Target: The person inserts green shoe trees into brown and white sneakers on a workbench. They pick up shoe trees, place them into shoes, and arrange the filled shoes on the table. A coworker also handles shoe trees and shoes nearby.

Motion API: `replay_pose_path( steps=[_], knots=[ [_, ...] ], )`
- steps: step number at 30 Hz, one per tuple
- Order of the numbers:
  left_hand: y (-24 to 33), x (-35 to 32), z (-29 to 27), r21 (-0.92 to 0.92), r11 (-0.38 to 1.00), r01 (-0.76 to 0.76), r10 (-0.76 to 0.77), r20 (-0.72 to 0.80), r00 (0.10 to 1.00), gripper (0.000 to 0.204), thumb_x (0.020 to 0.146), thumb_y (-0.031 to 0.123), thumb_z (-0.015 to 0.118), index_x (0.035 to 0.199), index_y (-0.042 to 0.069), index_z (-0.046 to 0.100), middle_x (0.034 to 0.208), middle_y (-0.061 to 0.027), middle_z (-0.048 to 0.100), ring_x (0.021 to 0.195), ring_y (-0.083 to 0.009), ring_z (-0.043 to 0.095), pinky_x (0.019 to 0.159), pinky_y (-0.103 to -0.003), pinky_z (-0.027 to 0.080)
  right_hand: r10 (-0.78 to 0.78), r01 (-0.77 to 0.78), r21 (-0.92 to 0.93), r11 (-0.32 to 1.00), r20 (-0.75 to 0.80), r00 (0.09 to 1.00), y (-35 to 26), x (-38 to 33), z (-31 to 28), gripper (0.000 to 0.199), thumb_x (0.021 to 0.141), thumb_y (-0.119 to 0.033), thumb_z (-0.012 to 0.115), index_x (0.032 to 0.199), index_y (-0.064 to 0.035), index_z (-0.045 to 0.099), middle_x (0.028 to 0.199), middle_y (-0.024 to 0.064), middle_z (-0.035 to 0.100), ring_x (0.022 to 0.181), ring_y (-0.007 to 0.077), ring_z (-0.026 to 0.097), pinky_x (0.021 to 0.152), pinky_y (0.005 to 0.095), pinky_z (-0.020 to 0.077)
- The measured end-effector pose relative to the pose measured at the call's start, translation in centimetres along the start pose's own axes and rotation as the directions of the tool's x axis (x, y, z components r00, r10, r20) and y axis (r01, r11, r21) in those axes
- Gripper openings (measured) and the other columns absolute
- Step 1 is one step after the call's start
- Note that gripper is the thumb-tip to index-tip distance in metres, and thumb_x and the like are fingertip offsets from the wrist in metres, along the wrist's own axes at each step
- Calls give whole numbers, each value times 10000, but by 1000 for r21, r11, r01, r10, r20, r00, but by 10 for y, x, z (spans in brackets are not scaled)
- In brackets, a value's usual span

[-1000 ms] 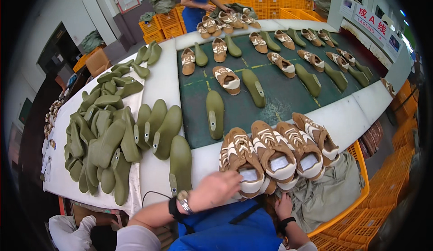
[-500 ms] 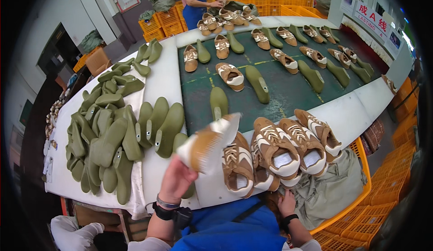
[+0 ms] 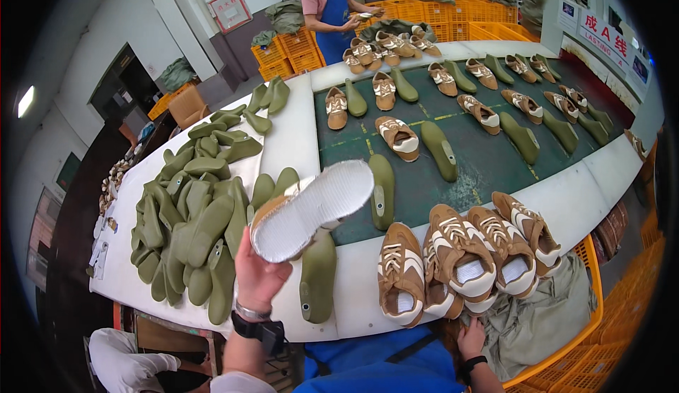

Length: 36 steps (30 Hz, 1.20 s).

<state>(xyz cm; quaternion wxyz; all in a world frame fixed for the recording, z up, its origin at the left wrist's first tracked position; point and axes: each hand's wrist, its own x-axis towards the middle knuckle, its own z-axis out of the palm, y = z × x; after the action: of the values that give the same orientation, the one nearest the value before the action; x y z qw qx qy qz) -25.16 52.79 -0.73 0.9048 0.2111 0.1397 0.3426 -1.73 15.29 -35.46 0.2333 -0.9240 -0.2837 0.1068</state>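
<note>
Now the left hand [image 3: 258, 276] has a brown shoe [image 3: 311, 210] lifted clear of the table [image 3: 566, 202], fingers wrapped round the heel end and the white sole turned up to the camera, which puts the underside in plain view. The right hand [image 3: 472, 338] sits low at the table's near edge, just under the row of shoes [image 3: 463, 262]; whether it grips anything I can't tell. Green lasts [image 3: 191, 227] lie heaped to the left, close to the lifted shoe. On the green belt [image 3: 488, 160], shoes and lasts lie in pairs. Far end, a person in a blue apron [image 3: 332, 18] handles another shoe.
</note>
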Motion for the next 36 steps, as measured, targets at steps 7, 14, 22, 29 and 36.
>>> replay_pose_path(
  steps=[7,14,22,29,36],
  knots=[
    [35,131,21,993,65,-103,-44,106,993,372,936,315,557,1164,22,565,981,-21,639,737,-60,571,668,-210,478,24,-23,-10,1000,25,999,7,0,5,418,760,-137,614,1130,4,480,1024,213,548,971,400,523,817,472,461],
    [-19,299,-95,684,-728,-47,-16,52,999,412,720,328,731,1028,64,661,946,-196,669,906,-352,642,803,-402,507,41,-39,-34,999,74,996,-3,-4,-9,281,815,-196,597,1015,-2,556,900,246,581,854,431,556,783,504,450],
    [-52,361,-163,741,-652,162,279,35,960,570,729,314,733,1212,80,539,1137,-209,594,1027,-361,602,869,-426,500,54,-48,-57,997,106,993,-16,3,-13,204,794,-173,605,884,10,602,857,247,609,832,418,573,776,497,454],
    [-44,289,-44,832,-494,-255,42,315,948,477,827,268,673,1211,20,540,1152,-171,617,1056,-317,594,891,-372,472,68,-67,-6,998,105,992,-9,0,0,288,804,-190,593,1013,7,573,891,259,615,837,428,584,757,505,463],
    [-76,67,95,655,282,-701,-377,748,547,621,889,431,590,1349,37,451,1312,-155,517,1289,-331,412,1104,-458,255,26,-26,-11,1000,-6,1000,-4,1,20,452,747,-146,614,1151,0,475,1044,230,559,973,406,540,825,474,463]
  ],
)
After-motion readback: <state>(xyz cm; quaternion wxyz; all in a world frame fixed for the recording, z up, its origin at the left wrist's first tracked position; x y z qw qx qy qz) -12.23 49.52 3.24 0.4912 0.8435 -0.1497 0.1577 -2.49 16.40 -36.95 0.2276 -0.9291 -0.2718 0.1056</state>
